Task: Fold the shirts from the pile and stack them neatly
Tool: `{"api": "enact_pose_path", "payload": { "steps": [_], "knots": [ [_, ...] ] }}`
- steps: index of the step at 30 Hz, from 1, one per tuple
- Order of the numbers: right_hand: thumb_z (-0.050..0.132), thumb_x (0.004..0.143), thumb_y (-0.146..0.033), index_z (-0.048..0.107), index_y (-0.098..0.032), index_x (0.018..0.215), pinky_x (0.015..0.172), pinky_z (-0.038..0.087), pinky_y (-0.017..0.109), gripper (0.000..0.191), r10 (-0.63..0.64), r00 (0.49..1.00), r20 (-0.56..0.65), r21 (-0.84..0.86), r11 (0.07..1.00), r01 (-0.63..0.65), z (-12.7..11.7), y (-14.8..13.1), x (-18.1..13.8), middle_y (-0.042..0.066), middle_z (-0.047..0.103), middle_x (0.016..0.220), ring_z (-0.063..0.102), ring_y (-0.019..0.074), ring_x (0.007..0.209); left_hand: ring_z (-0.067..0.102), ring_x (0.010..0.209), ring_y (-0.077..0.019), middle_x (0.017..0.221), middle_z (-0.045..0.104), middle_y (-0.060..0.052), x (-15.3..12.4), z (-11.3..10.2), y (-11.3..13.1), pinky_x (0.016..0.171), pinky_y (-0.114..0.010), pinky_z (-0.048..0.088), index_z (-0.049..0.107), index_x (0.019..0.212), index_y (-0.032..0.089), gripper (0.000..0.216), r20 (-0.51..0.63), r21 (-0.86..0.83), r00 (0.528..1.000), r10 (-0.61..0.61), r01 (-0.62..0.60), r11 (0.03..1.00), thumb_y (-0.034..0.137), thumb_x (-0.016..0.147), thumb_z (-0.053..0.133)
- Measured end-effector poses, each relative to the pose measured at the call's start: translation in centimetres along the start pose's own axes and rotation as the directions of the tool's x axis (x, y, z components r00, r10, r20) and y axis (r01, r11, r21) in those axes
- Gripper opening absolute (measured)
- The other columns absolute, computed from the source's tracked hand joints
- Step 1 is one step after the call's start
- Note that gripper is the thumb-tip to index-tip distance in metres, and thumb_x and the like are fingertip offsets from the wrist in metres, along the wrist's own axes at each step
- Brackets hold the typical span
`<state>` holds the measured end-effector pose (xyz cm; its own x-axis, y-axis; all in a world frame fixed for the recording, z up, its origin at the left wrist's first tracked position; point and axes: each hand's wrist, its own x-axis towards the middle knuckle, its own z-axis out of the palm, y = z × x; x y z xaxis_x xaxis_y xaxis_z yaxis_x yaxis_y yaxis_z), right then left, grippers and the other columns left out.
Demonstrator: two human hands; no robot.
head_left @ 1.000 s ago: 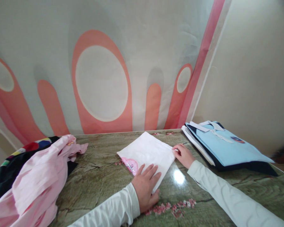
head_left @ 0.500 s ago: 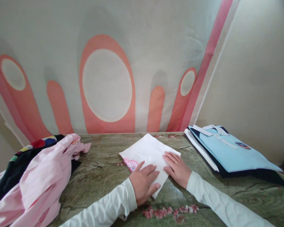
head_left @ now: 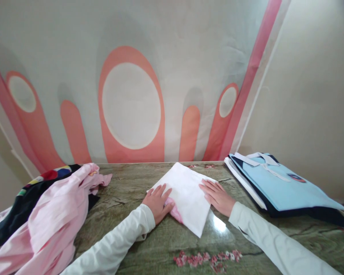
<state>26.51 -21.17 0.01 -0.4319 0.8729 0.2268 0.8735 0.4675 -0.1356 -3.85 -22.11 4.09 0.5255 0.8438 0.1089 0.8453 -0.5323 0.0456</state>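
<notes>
A folded white cloth [head_left: 186,191], probably a garment, lies flat on the table with one corner pointing toward me. Part of a pink print [head_left: 176,212] shows along its left edge. My left hand [head_left: 158,202] rests on the cloth's left corner, fingers stretched out and slightly spread, covering some of the print. On the right corner lies my right hand [head_left: 219,196], palm down with its fingers extended. Neither hand is gripping the cloth.
To the left, a loose heap holds a pink garment [head_left: 54,214] and a black garment [head_left: 23,202] with coloured patches. At the right is a folded stack topped by a light blue garment [head_left: 286,187] with white ribbon. The wood-patterned table [head_left: 117,236] meets a decorated wall [head_left: 172,114].
My left hand has moved left and away from me, from the cloth's near part to its left corner. My right hand has shifted slightly. More of the cloth's near corner now shows.
</notes>
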Motion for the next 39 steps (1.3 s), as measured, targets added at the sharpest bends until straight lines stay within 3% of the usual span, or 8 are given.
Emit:
{"api": "enact_pose_path", "payload": {
  "steps": [5,11,16,22,31,35,39],
  "knots": [
    [0.030,0.087,-0.025,0.044,-0.029,0.125,0.100,0.020,0.050,0.041,0.101,0.991,-0.087,-0.028,0.994,-0.103,0.3,3.1,1.6,0.001,0.040,0.134,0.023,0.0214,0.128,0.041,0.116,-0.0293,0.130,0.042,-0.013,-1.2,-0.6,3.4,0.092,-0.048,0.034,0.043,0.125,0.021,0.056,-0.019,-0.044,1.000,-0.005,0.004,0.999,0.056,0.085,0.027],
    [0.038,0.079,-0.014,0.059,-0.025,0.111,0.100,0.021,0.052,0.040,0.164,0.980,-0.112,-0.005,0.986,-0.165,-0.4,4.7,2.7,0.003,0.045,0.130,0.026,0.0250,0.126,0.050,0.100,-0.0216,0.108,0.056,-0.009,-1.9,-0.8,5.7,0.089,-0.036,0.040,0.042,0.121,0.017,0.044,-0.086,-0.270,0.980,0.181,-0.197,0.942,0.042,0.087,0.030],
    [0.035,0.087,-0.034,0.051,-0.016,0.121,0.104,0.022,0.042,0.042,0.009,1.000,-0.010,0.091,0.996,-0.008,-1.8,0.5,2.4,0.008,0.043,0.131,0.023,0.0223,0.128,0.042,0.113,-0.0207,0.119,0.050,-0.009,-0.7,0.4,3.5,0.096,-0.037,0.034,0.044,0.120,0.019,0.038,-0.146,-0.273,0.962,0.230,-0.263,0.925,0.028,0.084,0.036],
    [0.029,0.088,-0.046,0.037,-0.022,0.131,0.104,0.020,0.044,0.050,-0.106,0.991,0.076,0.119,0.988,0.097,-1.1,-3.9,1.4,0.006,0.029,0.140,0.021,0.0232,0.129,0.029,0.126,-0.0195,0.137,0.034,-0.006,1.1,1.4,0.2,0.103,-0.042,0.022,0.036,0.129,0.021,0.046,-0.061,-0.164,0.978,0.197,-0.205,0.965,0.035,0.086,0.037],
    [0.028,0.087,-0.049,0.031,-0.022,0.134,0.104,0.015,0.045,0.054,-0.113,0.988,0.109,0.079,0.991,0.104,-1.2,-4.1,1.4,0.007,0.022,0.142,0.017,0.0235,0.130,0.021,0.129,-0.0224,0.141,0.025,-0.003,4.1,2.0,-3.0,0.102,-0.044,0.019,0.027,0.134,0.026,0.053,-0.060,-0.066,0.990,0.124,-0.128,0.990,0.050,0.087,0.029],
    [0.027,0.087,-0.052,0.030,-0.022,0.135,0.104,0.014,0.045,0.056,-0.107,0.986,0.128,0.101,0.990,0.095,-1.1,-4.2,1.4,0.006,0.022,0.143,0.016,0.0237,0.130,0.026,0.126,-0.0241,0.139,0.032,-0.001,5.4,2.6,-3.8,0.101,-0.045,0.021,0.031,0.133,0.028,0.051,-0.069,-0.058,0.998,0.014,-0.018,0.998,0.049,0.086,0.032],
    [0.029,0.086,-0.052,0.031,-0.023,0.134,0.104,0.013,0.047,0.056,-0.110,0.987,0.116,0.136,0.986,0.094,-1.0,-4.1,1.5,0.006,0.023,0.142,0.016,0.0249,0.130,0.038,0.117,-0.0241,0.128,0.045,-0.006,6.3,3.2,-4.0,0.099,-0.040,0.026,0.042,0.126,0.022,0.050,-0.182,-0.096,0.983,-0.015,-0.002,0.995,0.047,0.083,0.039]
  ]
}}
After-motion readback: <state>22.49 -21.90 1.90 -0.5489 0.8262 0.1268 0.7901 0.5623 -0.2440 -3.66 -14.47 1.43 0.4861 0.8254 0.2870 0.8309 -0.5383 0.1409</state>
